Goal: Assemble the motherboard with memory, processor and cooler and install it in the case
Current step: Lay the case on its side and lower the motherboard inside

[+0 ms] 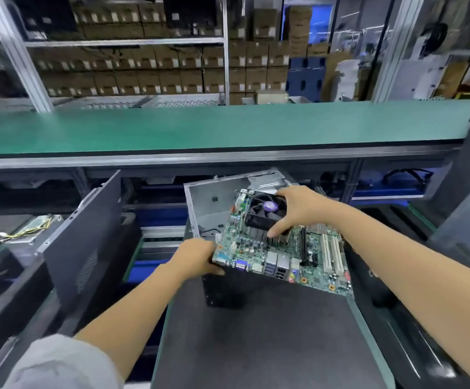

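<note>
- The motherboard [284, 256] is green, tilted, and held over the open grey case [214, 203]. Its port row faces the person, and white slots sit at its right end.
- The black cooler [266, 211], with a fan over metal fins, sits on the board.
- The right hand [298, 209] curls around the cooler.
- The left hand [197, 256] grips the board's left corner.
- The case stands on a dark mat [256, 332] below the green counter [200, 127].

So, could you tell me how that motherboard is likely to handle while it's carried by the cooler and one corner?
The motherboard probably stays stiff: it hangs tilted without visible sag. It is likely top-heavy, since the cooler gripped by the right hand stands tall. Probably fragile too, with exposed parts near the left hand.
</note>
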